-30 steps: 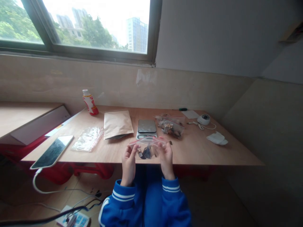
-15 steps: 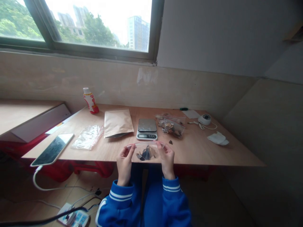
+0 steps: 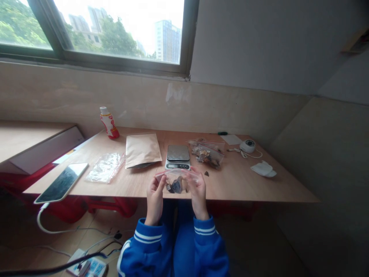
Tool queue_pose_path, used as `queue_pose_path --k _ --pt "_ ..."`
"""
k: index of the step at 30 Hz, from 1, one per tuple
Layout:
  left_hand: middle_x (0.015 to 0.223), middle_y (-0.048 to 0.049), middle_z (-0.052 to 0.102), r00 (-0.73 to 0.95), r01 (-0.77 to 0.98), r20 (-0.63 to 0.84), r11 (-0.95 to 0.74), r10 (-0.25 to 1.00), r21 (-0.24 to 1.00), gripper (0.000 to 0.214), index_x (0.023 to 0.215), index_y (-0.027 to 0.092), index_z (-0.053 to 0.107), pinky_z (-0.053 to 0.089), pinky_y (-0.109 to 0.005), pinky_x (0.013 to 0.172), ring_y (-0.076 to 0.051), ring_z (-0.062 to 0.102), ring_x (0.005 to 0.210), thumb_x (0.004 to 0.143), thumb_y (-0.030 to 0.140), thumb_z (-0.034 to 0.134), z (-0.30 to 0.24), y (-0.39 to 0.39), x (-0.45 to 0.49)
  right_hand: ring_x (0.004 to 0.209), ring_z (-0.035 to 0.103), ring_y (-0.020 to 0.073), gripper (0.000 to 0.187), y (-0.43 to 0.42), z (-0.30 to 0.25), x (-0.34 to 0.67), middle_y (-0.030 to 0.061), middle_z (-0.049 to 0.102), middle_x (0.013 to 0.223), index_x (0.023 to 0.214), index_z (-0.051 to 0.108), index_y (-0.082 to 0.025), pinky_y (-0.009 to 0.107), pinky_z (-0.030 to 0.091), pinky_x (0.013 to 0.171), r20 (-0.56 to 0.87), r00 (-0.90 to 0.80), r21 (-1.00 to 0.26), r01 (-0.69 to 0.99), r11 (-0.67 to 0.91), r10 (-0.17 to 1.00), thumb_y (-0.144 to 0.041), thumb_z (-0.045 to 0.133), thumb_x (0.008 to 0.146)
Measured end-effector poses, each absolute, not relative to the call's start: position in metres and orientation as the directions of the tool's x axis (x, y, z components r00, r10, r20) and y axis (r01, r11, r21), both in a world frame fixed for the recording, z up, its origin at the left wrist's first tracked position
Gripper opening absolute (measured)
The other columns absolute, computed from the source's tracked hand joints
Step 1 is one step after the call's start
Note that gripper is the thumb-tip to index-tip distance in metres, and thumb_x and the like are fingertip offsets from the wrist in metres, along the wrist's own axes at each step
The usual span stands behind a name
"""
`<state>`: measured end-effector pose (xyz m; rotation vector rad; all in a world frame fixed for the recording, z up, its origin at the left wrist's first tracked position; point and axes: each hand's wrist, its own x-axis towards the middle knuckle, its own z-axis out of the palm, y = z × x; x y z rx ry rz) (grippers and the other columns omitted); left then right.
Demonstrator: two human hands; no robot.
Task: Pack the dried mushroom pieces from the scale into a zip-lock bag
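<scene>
Together, the left grip and right grip pinch a clear bag of dark pieces. Just beyond both grips, a scale sits on the desk.

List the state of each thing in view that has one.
Left hand: pinching left end of held bag
Right hand: gripping its right end
Held bag: dark pieces inside; seal unclear
Scale: flat, reading illegible
Paper pouch: lying flat
Bottle: upright, capped
Phone: face up, cable attached
Filled bags: lying down
Clear bags: lying flat
</scene>
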<state>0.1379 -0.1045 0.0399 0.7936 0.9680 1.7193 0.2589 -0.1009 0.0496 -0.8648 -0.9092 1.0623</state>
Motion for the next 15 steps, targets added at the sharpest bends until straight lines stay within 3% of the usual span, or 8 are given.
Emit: queue_pose_path --k 5,15 --pt "0.09 -0.0055 0.068 -0.317 -0.413 0.042 -0.177 0.948 0.893 0.035 0.095 0.015 0.066 0.045 -0.031 0.086 -0.018 0.062 0.088 0.071 0.04 0.071 0.0375 -0.1044 0.136 0.094 0.067 0.0217 0.029 -0.0998 0.0471 0.2594 0.0087 0.072 0.099 0.094 0.067 -0.017 0.037 0.05 0.088 0.171 0.246 -0.932 -0.273 0.237 0.954 -0.041 0.065 0.079" --pt "0.082 -0.0054 0.069 -0.344 -0.345 0.033 -0.159 0.938 0.925 0.034 0.089 0.014 0.069 0.048 -0.031 0.081 -0.019 0.063 0.084 0.07 0.042 0.071 0.0382 -0.1069 0.1344 0.088 0.068 0.0216 0.026 -0.1009 0.0445 0.2582 0.0082 0.073 0.091 0.086 0.07 -0.016 0.037 0.052 0.083 0.179 0.304 -0.943 -0.217 0.251 0.936 -0.04 0.067 0.077"
